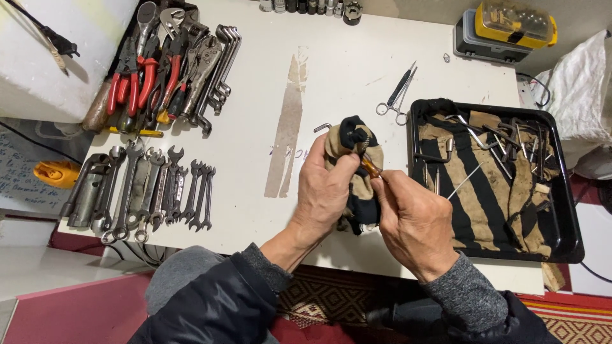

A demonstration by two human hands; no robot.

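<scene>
My left hand [325,191] grips a dirty tan and black striped rag [349,143] bunched over the white table [331,83]. My right hand [411,220] pinches a small tool with an amber handle [370,167], its tip pushed into the rag. Both hands meet just left of a black tray [570,223]. A bent hex key [322,127] lies on the table just beyond the rag.
The black tray holds a striped cloth [484,185] with several hex keys and thin rods. Scissors [398,95] lie behind the hands. Rows of spanners [153,188] and a heap of pliers [159,70] fill the left side. A yellow and grey case [507,28] stands back right.
</scene>
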